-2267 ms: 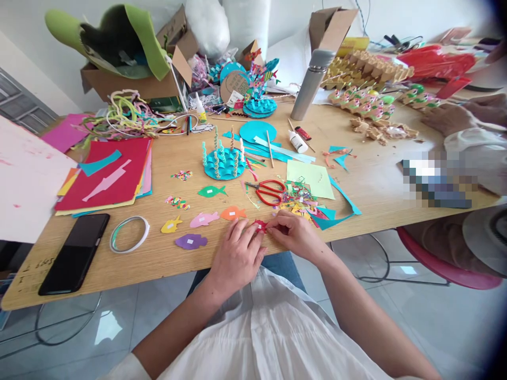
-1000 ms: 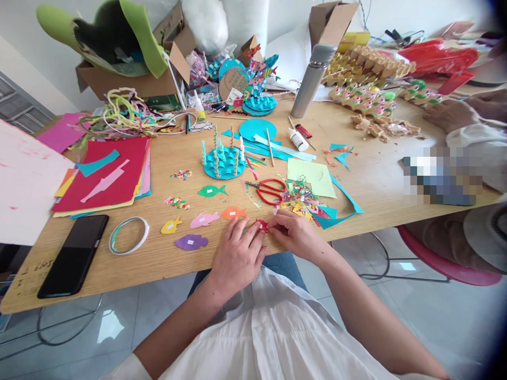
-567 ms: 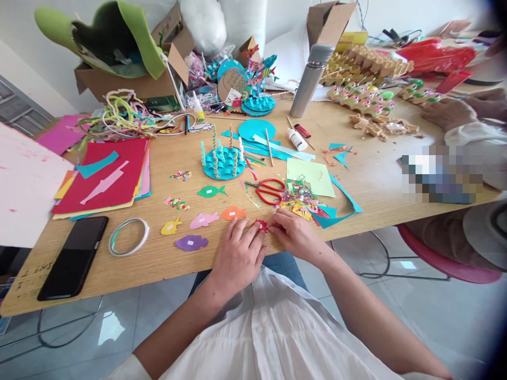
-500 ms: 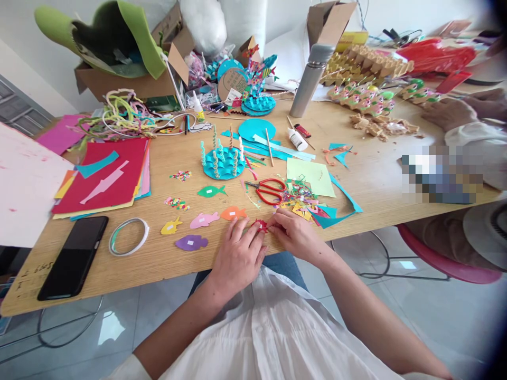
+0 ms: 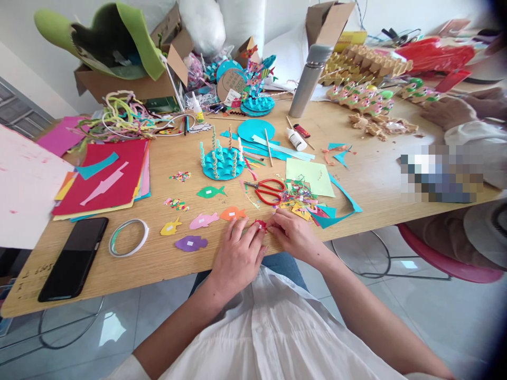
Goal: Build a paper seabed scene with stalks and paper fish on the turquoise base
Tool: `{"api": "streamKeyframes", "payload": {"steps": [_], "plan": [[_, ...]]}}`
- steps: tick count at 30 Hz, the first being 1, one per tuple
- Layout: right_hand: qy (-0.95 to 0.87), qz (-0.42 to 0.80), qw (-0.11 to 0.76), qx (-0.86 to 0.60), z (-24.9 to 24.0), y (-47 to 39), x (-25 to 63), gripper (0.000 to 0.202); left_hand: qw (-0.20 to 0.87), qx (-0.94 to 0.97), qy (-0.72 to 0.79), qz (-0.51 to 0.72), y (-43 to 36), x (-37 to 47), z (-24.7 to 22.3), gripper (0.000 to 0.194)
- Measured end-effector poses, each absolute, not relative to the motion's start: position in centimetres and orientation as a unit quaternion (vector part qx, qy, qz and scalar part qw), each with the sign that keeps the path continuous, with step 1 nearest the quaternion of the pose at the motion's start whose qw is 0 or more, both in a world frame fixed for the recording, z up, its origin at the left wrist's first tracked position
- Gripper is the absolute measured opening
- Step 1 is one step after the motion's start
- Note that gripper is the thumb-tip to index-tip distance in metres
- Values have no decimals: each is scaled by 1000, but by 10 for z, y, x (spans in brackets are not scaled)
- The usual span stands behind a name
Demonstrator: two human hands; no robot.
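Note:
A small red paper cutout (image 5: 260,225) with a white square on it lies at the table's front edge, partly covered by fingers. My left hand (image 5: 240,250) rests flat there, its outstretched fingertips at the cutout's left side. On the right side, my right hand (image 5: 293,233) pinches the cutout's edge between curled fingers. Around my left hand lie paper fish: an orange fish (image 5: 233,212), a pink fish (image 5: 204,220), a purple fish (image 5: 190,243), a yellow fish (image 5: 170,227) and a green fish (image 5: 211,192). Each of these carries a white square.
Red-handled scissors (image 5: 270,191) and paper scraps (image 5: 299,192) lie beyond my right hand. Farther back stands a blue base (image 5: 223,168) with twisted posts. A tape roll (image 5: 129,237) and phone (image 5: 74,258) lie left. Another person's hand (image 5: 449,113) rests at far right.

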State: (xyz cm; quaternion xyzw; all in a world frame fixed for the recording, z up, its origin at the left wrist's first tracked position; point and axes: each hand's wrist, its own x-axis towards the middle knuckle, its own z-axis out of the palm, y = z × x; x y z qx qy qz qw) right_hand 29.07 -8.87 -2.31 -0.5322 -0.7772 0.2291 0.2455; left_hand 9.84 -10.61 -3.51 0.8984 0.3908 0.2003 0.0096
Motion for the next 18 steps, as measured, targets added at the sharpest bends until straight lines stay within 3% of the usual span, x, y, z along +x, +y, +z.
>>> {"api": "streamKeyframes", "payload": {"steps": [18], "plan": [[-778, 206, 259, -534, -31, -90, 289, 16, 3, 902, 390, 185, -106, 99, -35, 33]]}}
